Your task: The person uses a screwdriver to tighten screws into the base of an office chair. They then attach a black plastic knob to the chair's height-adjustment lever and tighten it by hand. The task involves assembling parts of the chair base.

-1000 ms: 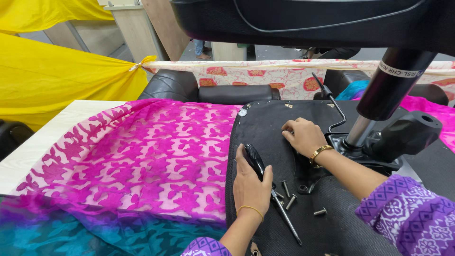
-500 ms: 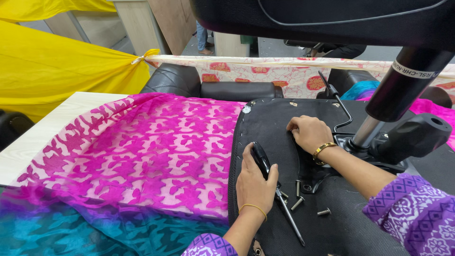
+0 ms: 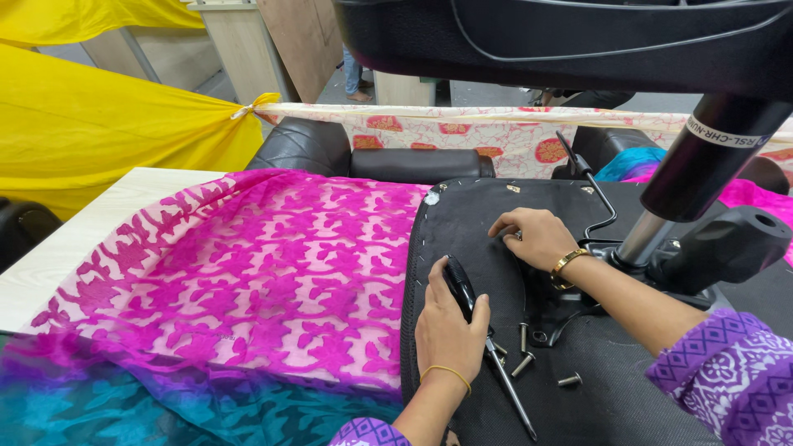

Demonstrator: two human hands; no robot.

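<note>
Left hand (image 3: 448,332): fingers wrapped around the black handle of a screwdriver (image 3: 479,330), resting on the black chair seat underside (image 3: 471,223).
Right hand (image 3: 537,238): fingers curled, pressing down on the seat just beside the metal mechanism (image 3: 615,248).
Bolts (image 3: 523,351): loose on the seat, just beside the screwdriver shaft.
Pink cloth (image 3: 239,272): left of the seat, touching its edge.

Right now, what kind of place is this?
Probably a furniture assembly workshop: an upturned office chair seat, loose bolts, a screwdriver in the left hand, and wooden panels behind.

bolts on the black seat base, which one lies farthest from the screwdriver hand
The bolt lying alone at the right; the others cluster beside the screwdriver in the left hand.
</note>
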